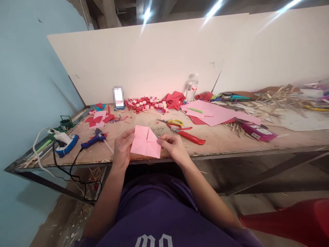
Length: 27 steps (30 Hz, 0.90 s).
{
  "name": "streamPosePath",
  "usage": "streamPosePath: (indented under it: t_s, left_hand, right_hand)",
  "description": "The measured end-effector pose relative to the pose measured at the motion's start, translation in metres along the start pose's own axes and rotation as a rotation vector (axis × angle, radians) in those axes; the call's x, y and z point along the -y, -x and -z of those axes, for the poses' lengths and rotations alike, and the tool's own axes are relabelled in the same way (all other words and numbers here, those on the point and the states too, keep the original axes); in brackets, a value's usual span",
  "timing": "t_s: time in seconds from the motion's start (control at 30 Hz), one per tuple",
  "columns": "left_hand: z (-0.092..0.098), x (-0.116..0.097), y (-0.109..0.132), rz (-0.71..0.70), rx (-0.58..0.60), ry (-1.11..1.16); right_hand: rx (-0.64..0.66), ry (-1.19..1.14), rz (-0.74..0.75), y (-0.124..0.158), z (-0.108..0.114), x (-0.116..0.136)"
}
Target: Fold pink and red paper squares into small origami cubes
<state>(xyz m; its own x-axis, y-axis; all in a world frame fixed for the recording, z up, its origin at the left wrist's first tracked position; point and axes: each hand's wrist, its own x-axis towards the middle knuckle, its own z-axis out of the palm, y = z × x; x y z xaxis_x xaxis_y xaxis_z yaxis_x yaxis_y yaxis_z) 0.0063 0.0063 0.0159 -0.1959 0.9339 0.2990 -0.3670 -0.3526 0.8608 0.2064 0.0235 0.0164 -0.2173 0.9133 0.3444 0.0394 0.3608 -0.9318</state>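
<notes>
Here, in the head view, I hold a piece of pink paper at the front edge of the worktop, a small triangular flap folded at its upper right. The fingers of my left hand are clamped on its left edge, thumb on top; those of my right hand pinch its right side, just beside the flap. Near my right hand lie a red box cutter and yellow-handled scissors, with larger pink sheets and a light-green pen beyond them. On my left, a blue glue gun rests near a blue power strip. Along the white board at the back, I see many small red and pink folded paper pieces heaped between a phone and a clear plastic bottle.
</notes>
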Motion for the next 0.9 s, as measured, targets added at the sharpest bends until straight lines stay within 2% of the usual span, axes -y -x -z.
streamPosePath:
  t_s: [0.13, 0.3, 0.4, 0.5, 0.73, 0.9]
  left_hand:
    - [0.001, -0.011, 0.000, 0.129, 0.122, -0.131]
    - [0.007, -0.023, 0.000, 0.149, 0.196, -0.295]
    - [0.009, -0.023, -0.001, 0.193, 0.255, -0.362]
    - [0.010, -0.019, -0.001, 0.198, 0.293, -0.384]
    - [0.009, -0.012, 0.003, 0.123, 0.171, -0.347]
    - [0.004, -0.008, 0.001, 0.138, 0.080, -0.179]
  right_hand:
    - [0.092, 0.044, -0.010, 0.002, 0.004, 0.012]
    - [0.181, 0.102, 0.049, -0.004, 0.012, 0.025]
    - [0.273, 0.123, 0.041, -0.006, 0.015, 0.023]
    - [0.306, 0.144, 0.014, -0.006, 0.015, 0.017]
    - [0.273, 0.057, -0.056, -0.001, 0.009, 0.014]
    - [0.426, -0.148, -0.140, 0.005, 0.018, 0.013]
